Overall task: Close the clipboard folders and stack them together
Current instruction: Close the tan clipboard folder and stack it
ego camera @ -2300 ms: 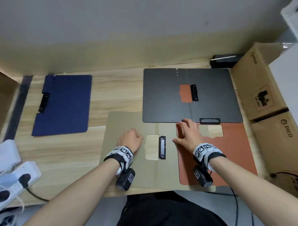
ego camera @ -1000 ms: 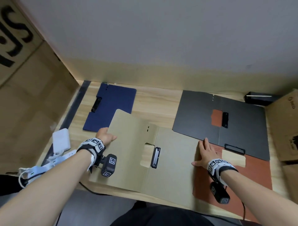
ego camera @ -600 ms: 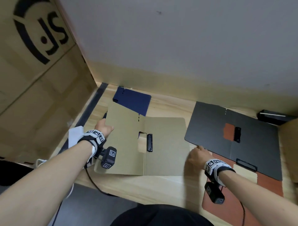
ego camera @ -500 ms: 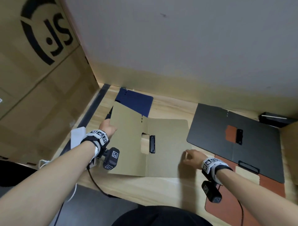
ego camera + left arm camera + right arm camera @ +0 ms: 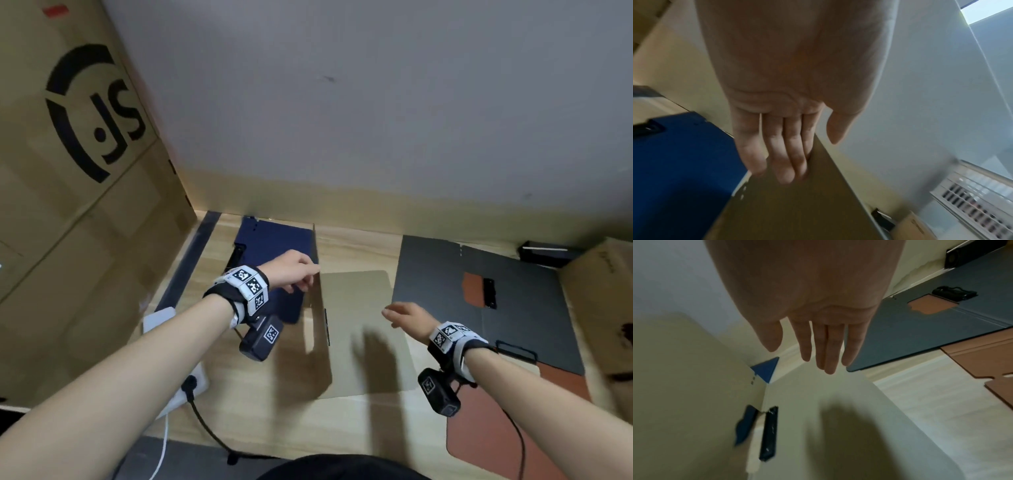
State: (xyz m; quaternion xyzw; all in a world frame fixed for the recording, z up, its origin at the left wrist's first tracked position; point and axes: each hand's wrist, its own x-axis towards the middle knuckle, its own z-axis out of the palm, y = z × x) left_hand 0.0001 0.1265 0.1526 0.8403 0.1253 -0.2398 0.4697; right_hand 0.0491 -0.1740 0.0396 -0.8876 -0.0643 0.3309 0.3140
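Head view: tan folder [image 5: 363,329] lying on desk [image 5: 342,428], spine running away from body, left cover upright. Left hand [image 5: 291,270], fingers straight, pressing cover's outer face rightward. Right hand [image 5: 407,317] spread, hovering above flat half.

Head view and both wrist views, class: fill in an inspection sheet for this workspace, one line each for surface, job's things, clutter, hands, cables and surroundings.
Surface: wooden desk, pale grain.
Job's things: tan folder half closed, left cover upright; blue folder shut, behind it; black folder lies open, overlapping the open orange folder.
Clutter: power strip at the desk's left edge; black box at back right.
Hands: left hand presses straight fingers on the raised cover; right hand open above the tan folder, touching nothing.
Cables: black cord from the power strip; thin lead from the right wrist camera.
Surroundings: cardboard boxes left and right, grey wall.
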